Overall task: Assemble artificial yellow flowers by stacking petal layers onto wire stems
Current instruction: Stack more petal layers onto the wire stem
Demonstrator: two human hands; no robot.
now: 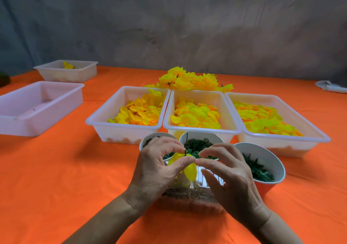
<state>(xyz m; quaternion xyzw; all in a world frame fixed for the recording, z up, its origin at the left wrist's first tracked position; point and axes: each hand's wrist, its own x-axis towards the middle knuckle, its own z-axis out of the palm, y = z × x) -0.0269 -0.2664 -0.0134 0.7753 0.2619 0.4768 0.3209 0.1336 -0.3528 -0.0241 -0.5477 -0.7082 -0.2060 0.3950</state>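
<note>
While the left hand (157,166) pinches a yellow petal layer (188,168) between thumb and fingers, the right hand (228,170) meets it from the other side, its thumb and forefinger tips touching the same petal piece, the remaining fingers loosely curved. A thin dark wire stem (187,143) rises upright from the top of the petal, between the two hands (whether either hand also grips the wire lower down cannot be told). All of this is held just above the near edge of the table (56,178), which is covered in orange.

Behind the hands, three cups stand in a row: the left cup (148,139) mostly hidden by the left hand, the middle cup (201,138) full of small green rings, the right cup (262,153) holding dark green leafy pieces. Beneath the hands lies a clear plastic tray (210,180).

Farther back, toward the table's middle, three white bins sit side by side, touching: the left bin (105,116), the centre bin (201,93) and the right bin (309,123), each filled with loose yellow petals. Just behind them, a heap of finished yellow flowers (187,80) is piled. Near the left edge stands an empty-looking white bin (28,123), and toward the far left corner a smaller white tub (67,74) with a yellow piece inside.
</note>
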